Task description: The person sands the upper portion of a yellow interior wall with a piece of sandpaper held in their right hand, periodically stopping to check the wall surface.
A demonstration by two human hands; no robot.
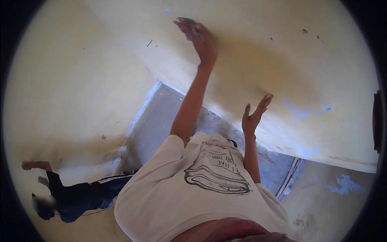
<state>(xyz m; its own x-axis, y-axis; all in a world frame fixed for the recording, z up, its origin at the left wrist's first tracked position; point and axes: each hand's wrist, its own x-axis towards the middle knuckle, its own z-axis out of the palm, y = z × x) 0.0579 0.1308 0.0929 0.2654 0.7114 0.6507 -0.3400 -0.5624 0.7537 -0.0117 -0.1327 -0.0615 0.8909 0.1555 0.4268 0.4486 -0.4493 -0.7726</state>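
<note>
My left hand (199, 40) is raised at the yellowish painted wall (257, 60) and holds a small, dark greenish flat object (188, 25). Blur and my fingers hide what that object is. Lower down and to the right, my right hand (253, 118) has its fingers extended and its thumb apart, with the fingertips at or very near the wall; whether they touch cannot be told. I see nothing held in it. Chipped spots and pale bluish patches (297, 112) mark the wall surface. A white printed T-shirt (211, 181) covers my torso below.
At the lower left, another person (81, 196) in dark clothes reaches toward the adjoining wall (75, 106). The grey floor (154, 118) meets both walls, with small debris along the edge. Thin poles (287, 178) lie at the lower right. A dark object (377, 121) stands at the right rim.
</note>
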